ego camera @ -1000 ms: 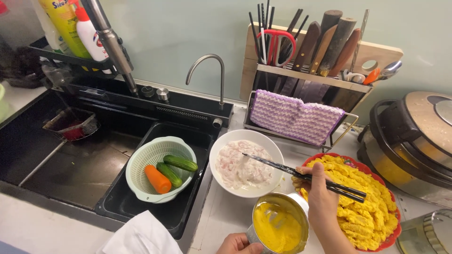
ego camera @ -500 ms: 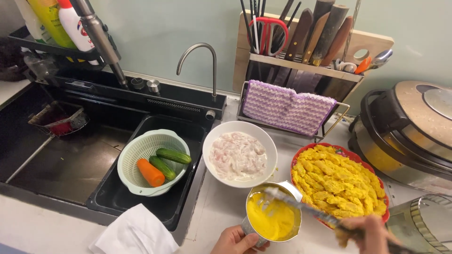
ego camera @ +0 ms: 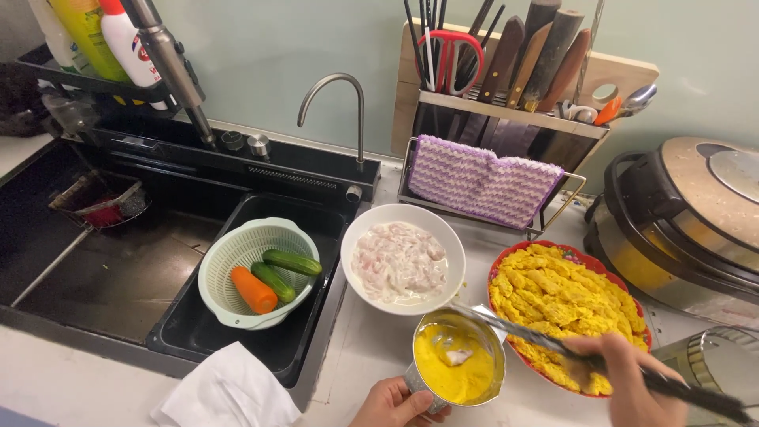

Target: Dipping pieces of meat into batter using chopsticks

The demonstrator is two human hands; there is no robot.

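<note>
While the left hand point(ego camera: 393, 402) is gripping the small steel cup of yellow batter point(ego camera: 456, 365) on the worktop point(ego camera: 371, 348), the right hand point(ego camera: 624, 383) is clenching dark chopsticks point(ego camera: 553, 345), their tips dipping into it, between the white bowl of raw meat point(ego camera: 402, 258) and the red plate of coated pieces point(ego camera: 565, 304)

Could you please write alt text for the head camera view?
A person's left hand steadies a metal cup of yellow batter while the right hand dips chopsticks into it, between a white bowl of raw meat and a red plate of coated pieces beside a sink.
</note>
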